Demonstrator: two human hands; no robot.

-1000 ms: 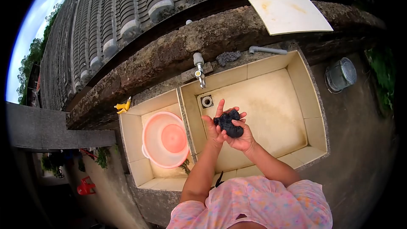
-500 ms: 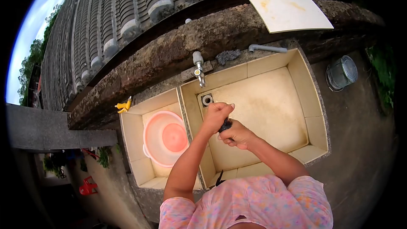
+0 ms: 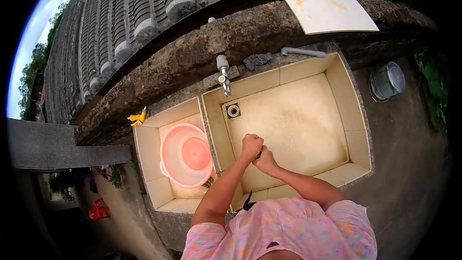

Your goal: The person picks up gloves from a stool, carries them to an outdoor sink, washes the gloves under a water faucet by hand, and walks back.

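Observation:
Over the large tiled basin (image 3: 308,120), my two hands are closed against each other. My left hand (image 3: 251,147) is a fist wrapped round a small dark wet cloth (image 3: 259,155). Just below and to its right, my right hand (image 3: 266,161) grips the same cloth. Only a dark bit shows between the fists; the rest is hidden in my fingers. The drain (image 3: 233,110) lies beyond my hands, under the metal tap (image 3: 224,82).
A pink plastic basin (image 3: 166,156) sits in the smaller left compartment. Along the back ledge are a yellow spray nozzle (image 3: 138,116), a grey scrubber (image 3: 257,61) and a grey pipe (image 3: 303,52). A white board (image 3: 332,12) lies on the wall; a metal bucket (image 3: 386,81) stands right.
My hands have come down and closer to my body, and less of the dark cloth shows between them. Both hands still grip it.

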